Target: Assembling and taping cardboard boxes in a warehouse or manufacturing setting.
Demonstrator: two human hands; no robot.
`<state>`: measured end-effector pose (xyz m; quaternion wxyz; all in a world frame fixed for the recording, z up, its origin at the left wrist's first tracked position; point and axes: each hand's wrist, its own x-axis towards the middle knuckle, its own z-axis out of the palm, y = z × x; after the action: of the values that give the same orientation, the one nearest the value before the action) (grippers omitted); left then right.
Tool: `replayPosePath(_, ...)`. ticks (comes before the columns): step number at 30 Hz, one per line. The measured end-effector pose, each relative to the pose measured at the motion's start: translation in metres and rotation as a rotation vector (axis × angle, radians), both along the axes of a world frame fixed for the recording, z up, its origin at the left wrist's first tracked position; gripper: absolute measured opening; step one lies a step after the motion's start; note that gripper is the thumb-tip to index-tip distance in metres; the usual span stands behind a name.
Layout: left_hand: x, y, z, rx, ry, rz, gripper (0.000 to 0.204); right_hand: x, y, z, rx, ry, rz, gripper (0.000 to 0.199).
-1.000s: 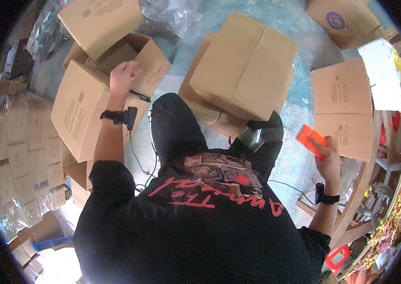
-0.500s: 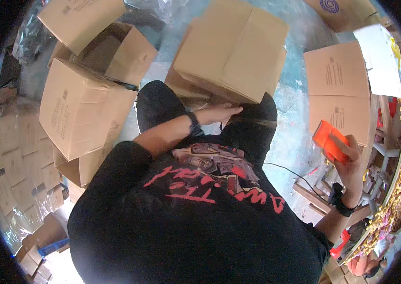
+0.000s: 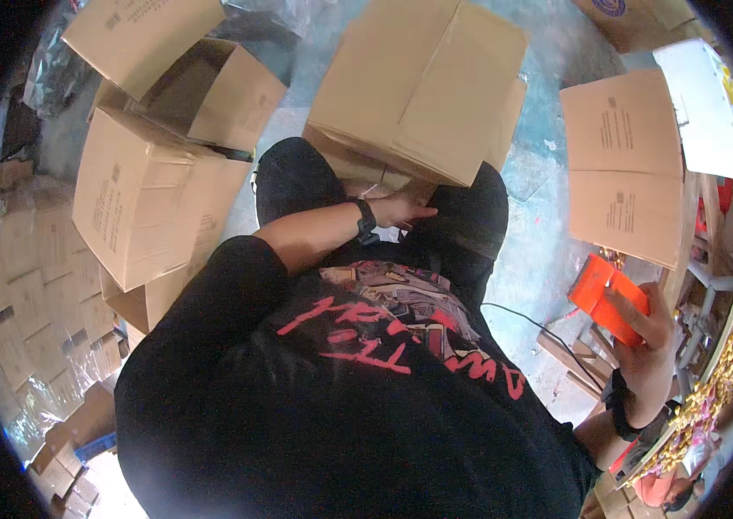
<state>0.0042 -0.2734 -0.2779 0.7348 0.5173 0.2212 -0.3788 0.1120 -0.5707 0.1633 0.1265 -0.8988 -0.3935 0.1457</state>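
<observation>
Orange tool (image 3: 598, 287) partly behind right hand (image 3: 655, 336)

floor (image 3: 533, 221): bluish | on it, apparently: lower cardboard (image 3: 360, 164) | atop that: closed carton (image 3: 418, 82)

Reads as a packing corner in a workshop or small warehouse. Evidence: cartons nearly everywhere. Big carton (image 3: 414, 82) at top centre, open carton (image 3: 128, 203) with raised flaps at upper left, printed carton (image 3: 622, 160) at right. Left edge: a whole stack of boxes (image 3: 25, 290) under shiny clear film, bulk-storage style. Loose clear plastic (image 3: 55, 82) bunched at upper left. Floor (image 3: 548, 195) is bare, blue-grey, worn; industrial rather than domestic. Right rim: long curved edge heaped with gold and pink pieces (image 3: 726, 372), too small to identify. Second person (image 3: 662, 489) at lower right, so shared workspace.
</observation>
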Motion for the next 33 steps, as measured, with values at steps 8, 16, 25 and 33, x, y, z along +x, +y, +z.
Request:
replayPosePath(8, -0.002, -0.011, -0.032, 0.062, -0.080, 0.016, 0.047, -0.003, 0.002, 0.024, 0.084, -0.035, 0.017, 0.056)
replayPosePath(16, 0.014, -0.025, 0.025, 0.414, -0.507, 0.046, 0.037, -0.009, -0.013, 0.046, 0.072, -0.068, 0.023, 0.052)
replayPosePath(25, 0.047, -0.043, 0.077, -0.104, -0.952, -0.201, 0.042, -0.011, -0.033, 0.075, 0.083, -0.002, -0.006, 0.059)
replayPosePath(33, 0.034, -0.012, 0.106, -0.183, -0.517, -0.284, 0.019, -0.010, -0.056, 0.085, 0.118, -0.023, -0.065, 0.063)
